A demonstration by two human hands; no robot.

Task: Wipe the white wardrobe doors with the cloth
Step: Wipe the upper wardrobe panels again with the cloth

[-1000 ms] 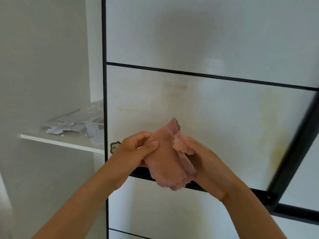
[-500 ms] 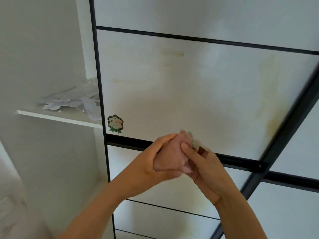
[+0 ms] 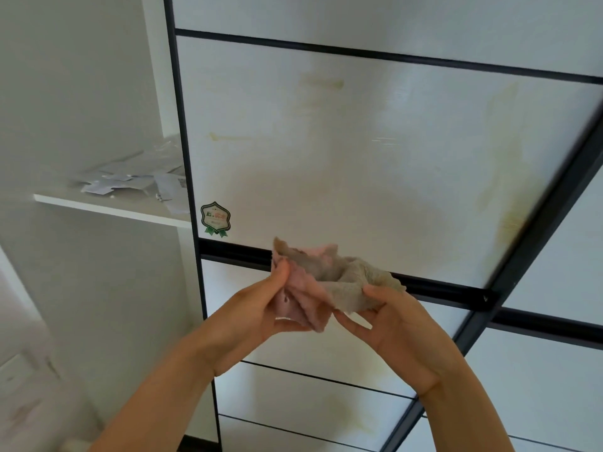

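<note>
Fingers [image 3: 281, 275] of the left hand [image 3: 257, 311] curl round the pink side of a crumpled pink-and-beige woven cloth [image 3: 329, 278], the thumb pinching its upper edge. The right hand [image 3: 404, 334] pinches the beige end between thumb and forefinger. The cloth hangs spread between both hands in front of the stained white wardrobe door [image 3: 359, 158], level with its black frame rail [image 3: 235, 249]; whether it touches the panel I cannot tell. A green badge-shaped sticker [image 3: 215, 219] sits at the panel's lower left corner. In the open compartment to the left, a white shelf [image 3: 107, 207] carries scattered white papers [image 3: 130, 181].
</note>
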